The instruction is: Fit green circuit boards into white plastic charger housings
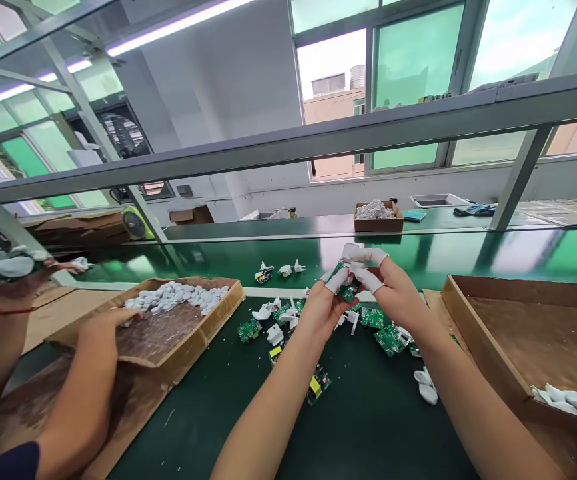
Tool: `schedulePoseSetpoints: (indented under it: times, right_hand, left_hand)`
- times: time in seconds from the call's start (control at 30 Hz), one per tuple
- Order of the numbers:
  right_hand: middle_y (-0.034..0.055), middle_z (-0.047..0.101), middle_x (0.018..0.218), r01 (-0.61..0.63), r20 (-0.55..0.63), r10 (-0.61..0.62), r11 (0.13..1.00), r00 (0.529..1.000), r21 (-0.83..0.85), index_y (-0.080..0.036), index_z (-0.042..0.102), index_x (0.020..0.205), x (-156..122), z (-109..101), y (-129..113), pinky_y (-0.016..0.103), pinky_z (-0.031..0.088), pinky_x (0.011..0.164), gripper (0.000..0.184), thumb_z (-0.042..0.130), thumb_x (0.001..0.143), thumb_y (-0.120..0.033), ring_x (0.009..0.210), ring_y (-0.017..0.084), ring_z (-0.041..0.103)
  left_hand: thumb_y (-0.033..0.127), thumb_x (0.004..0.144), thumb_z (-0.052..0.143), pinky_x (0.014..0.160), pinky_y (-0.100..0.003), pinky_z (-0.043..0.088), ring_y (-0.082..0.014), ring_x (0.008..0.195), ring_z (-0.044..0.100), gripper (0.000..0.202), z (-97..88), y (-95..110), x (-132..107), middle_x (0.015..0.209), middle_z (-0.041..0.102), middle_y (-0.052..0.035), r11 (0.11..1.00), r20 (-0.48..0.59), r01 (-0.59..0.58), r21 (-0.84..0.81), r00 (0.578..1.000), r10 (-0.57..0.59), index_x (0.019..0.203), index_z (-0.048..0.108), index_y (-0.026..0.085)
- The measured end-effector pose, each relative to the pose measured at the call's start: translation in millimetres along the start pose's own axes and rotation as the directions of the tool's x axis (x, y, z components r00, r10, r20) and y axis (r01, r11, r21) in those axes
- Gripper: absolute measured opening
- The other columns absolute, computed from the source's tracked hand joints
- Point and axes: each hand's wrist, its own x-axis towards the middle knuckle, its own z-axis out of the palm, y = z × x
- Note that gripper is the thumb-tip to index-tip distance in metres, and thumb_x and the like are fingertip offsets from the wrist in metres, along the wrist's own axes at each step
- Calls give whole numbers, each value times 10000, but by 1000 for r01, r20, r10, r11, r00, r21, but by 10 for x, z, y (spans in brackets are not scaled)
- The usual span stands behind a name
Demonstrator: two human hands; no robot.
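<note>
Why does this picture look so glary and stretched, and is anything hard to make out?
Head view: the sky beyond the window is nearly white; the tube light glares; the far green surface shows pale reflections. Head view: the long rail runs aslant, perhaps partly wide-lens distortion. Head view: the held white piece is too pale and small for fine detail.

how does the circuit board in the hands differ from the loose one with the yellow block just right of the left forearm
The held board is raised in the left hand, the right hand at it; the loose board lies on the bench. The held board is partly covered by fingertips; the loose board is mostly uncovered. Both show green.
</note>
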Motion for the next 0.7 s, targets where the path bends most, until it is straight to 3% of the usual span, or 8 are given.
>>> schedulePoseSetpoints:
  times: [0.13,0.23,0.3,0.37,0.43,0.53,0.6,0.7]
  right_hand:
    - [74,506,1013,-11,-76,20,992,997,125,-161,448,1005,3,-53,-50,236,466,712,300,456,750,-320,857,131,536]
    - [60,527,957,-28,-185,27,1000,982,0,-171,479,991,10,-214,-55,250,448,723,315,476,731,-349,842,142,527]
    - [34,544,867,-156,-12,157,972,988,-178,-175,521,922,8,-314,-52,244,429,646,261,484,720,-335,734,130,516]
    - [7,547,781,-195,345,354,887,869,-418,-165,546,832,-4,-335,-51,225,382,581,172,495,703,-267,659,112,489]
    - [0,539,724,-59,611,475,817,633,-574,-135,541,770,-26,-255,-57,208,321,524,120,498,672,-190,613,101,460]
    - [29,551,776,140,677,574,706,460,-694,-113,554,833,-67,-61,-83,210,243,466,203,519,645,-181,631,128,464]
    - [54,558,877,182,637,604,642,479,-745,-117,554,931,-89,1,-112,219,238,478,288,530,660,-211,722,175,498]
    - [45,555,885,74,522,525,654,672,-753,-132,530,917,-107,-65,-161,241,281,524,221,472,720,-214,766,191,503]
  left_hand:
    - [127,718,553,430,-181,428,-128,622,558,172,-23,15,0,801,557,-35,994,43,-43,98,998,39,886,525,100]
    - [163,650,609,430,-176,424,-202,731,574,288,-78,75,9,875,555,-68,988,62,-101,115,994,94,910,510,92]
    - [205,561,673,434,-172,421,-234,771,568,393,-118,128,17,905,551,-84,985,67,-135,105,989,128,894,504,81]
    - [245,491,715,442,-170,423,-249,794,562,491,-148,180,22,938,546,-87,977,88,-174,122,982,164,904,506,82]
    - [267,484,725,452,-167,425,-244,806,560,541,-163,222,20,968,537,-85,964,100,-220,149,973,207,945,503,89]
    - [275,520,718,467,-166,433,-233,815,558,554,-164,257,-1,990,525,-92,939,126,-277,203,959,255,990,493,87]
    - [291,530,716,465,-164,433,-230,813,557,574,-157,262,-25,981,524,-99,924,145,-305,230,950,277,1010,481,81]
    - [315,511,725,436,-154,416,-213,780,559,636,-142,251,-60,1004,511,-103,911,147,-325,253,944,296,1037,452,84]
